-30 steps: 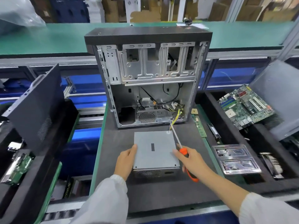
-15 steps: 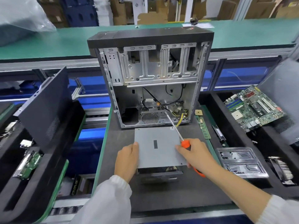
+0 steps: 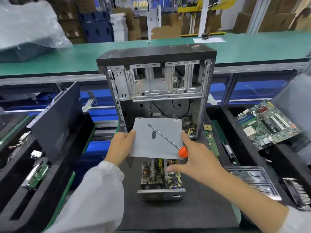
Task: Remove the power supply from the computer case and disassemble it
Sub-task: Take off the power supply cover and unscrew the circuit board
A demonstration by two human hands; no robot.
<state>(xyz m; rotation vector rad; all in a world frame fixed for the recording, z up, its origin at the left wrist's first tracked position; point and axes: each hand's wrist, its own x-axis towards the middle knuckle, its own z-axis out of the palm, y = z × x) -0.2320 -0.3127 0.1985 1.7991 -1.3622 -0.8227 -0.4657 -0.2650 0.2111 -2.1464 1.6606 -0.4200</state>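
Two hands hold a flat grey metal cover [image 3: 156, 137] lifted clear above the open power supply [image 3: 161, 179], which sits on the dark matted table [image 3: 193, 212] just in front of me. Behind it stands the computer case [image 3: 156, 88], a tall steel shell, open and mostly stripped. My left hand [image 3: 122, 147] grips the cover's left edge. My right hand [image 3: 195, 158] steadies the right edge with fingers spread while keeping an orange-handled screwdriver [image 3: 182, 152], its thin shaft lying diagonally across the smooth plate. Below the cover, the supply's boxy tray shows a crowded circuit board with its long axis running away from me. I judge the cover goes aside next; either hand is equally near.
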